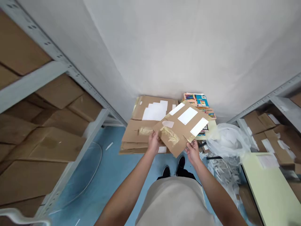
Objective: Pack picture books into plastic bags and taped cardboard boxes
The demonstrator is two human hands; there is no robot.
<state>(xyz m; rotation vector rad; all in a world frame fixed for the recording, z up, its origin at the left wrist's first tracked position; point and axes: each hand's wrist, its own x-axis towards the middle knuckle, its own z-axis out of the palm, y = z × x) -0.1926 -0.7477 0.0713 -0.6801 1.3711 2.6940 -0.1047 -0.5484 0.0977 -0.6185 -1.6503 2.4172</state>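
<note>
A flattened cardboard box [175,130] with several white labels and crumpled clear tape is held up in front of me. My left hand [154,142] grips its left edge. My right hand [192,150] pinches its lower right edge, thumb on top. Behind and to the left lies a stack of flattened cardboard [131,133], whose top piece carries white paper labels and a strip of tape. The held piece is tilted and covers the right part of this stack. The fingers beneath the cardboard are hidden.
Colourful books [201,101] are piled at the back right, by the wall. A clear plastic bag [228,141] bulges above shredded scraps. Shelves of cardboard boxes [56,144] stand on the left, more at right. A pale green tabletop [268,188] is near right; a cable [96,169] lies on the floor.
</note>
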